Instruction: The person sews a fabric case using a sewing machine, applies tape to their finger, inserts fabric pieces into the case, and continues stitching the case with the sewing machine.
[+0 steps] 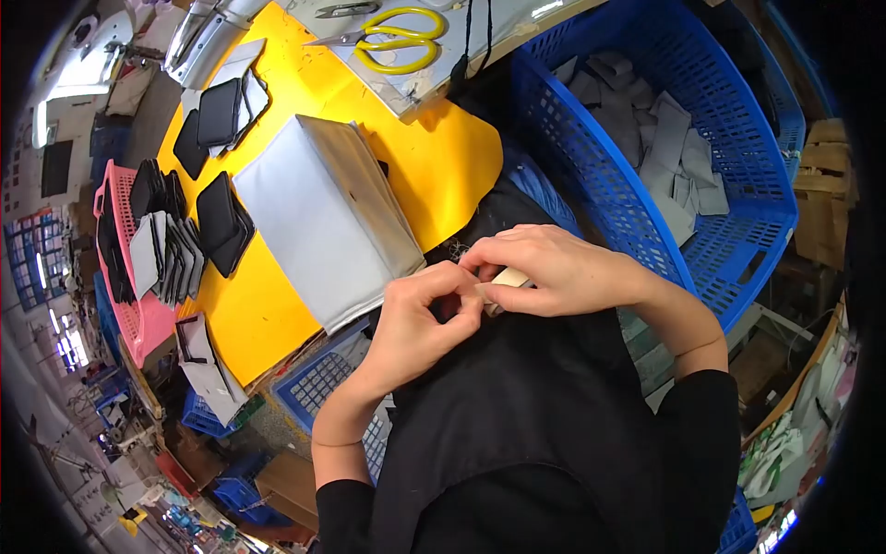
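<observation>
Close to my lap, both hands meet in front of the black apron (517,397). My right hand (544,268) is curled around a small cream-coloured piece (510,277), most of it hidden by the fingers. Thumb and fingertips of my left hand (429,319) are pinched together against the right fingertips; what lies between them is too small to make out. Just left of the hands stands a large grey, box-shaped fabric piece (314,217) on the yellow table surface (452,166).
Black pouches (221,222) and grey ones (166,254) lie by a pink basket (129,295). Yellow-handled scissors (397,42) rest on the machine bed at the top. To the right, a blue crate (637,175) holds grey fabric pieces (678,148). Another blue basket (314,388) sits below the table.
</observation>
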`<action>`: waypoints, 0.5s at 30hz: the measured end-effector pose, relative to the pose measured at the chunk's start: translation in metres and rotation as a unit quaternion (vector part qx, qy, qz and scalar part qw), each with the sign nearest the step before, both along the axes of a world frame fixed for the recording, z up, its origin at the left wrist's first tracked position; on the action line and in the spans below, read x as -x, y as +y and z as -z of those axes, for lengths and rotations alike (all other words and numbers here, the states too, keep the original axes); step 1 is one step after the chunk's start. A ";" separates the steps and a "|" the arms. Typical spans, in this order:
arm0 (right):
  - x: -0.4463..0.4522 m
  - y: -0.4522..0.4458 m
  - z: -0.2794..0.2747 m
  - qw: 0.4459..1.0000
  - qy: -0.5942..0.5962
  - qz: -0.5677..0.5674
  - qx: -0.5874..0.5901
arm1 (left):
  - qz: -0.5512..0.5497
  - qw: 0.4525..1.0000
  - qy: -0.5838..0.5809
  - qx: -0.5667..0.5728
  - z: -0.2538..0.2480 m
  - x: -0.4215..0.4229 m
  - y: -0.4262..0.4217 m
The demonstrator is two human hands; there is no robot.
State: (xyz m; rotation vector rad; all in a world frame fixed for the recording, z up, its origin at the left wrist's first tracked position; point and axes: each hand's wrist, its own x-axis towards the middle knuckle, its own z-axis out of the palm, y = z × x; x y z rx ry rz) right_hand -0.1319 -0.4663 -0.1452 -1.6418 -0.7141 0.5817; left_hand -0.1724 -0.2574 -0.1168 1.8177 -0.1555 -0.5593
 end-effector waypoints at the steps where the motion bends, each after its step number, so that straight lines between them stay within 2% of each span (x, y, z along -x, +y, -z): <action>1: 0.000 -0.002 -0.002 0.999 -0.024 -0.008 0.047 | 0.010 1.000 -0.012 -0.020 -0.001 0.001 -0.002; 3: 0.000 -0.005 -0.004 0.987 -0.072 -0.022 0.140 | 0.011 0.998 -0.040 -0.048 -0.002 0.001 -0.005; 5: 0.001 -0.004 -0.005 0.988 -0.066 -0.010 0.141 | 0.018 0.990 -0.096 -0.106 -0.002 0.002 -0.008; 8: 0.003 -0.002 -0.006 0.988 -0.059 0.018 0.139 | 0.014 0.981 -0.152 -0.121 0.003 0.003 -0.011; 11: 0.007 -0.001 -0.005 0.979 -0.144 0.082 0.116 | 0.004 0.974 -0.185 -0.130 0.009 0.003 -0.014; 15: 0.006 0.001 -0.005 0.975 -0.167 0.092 0.112 | -0.014 0.968 -0.221 -0.120 0.014 0.000 -0.015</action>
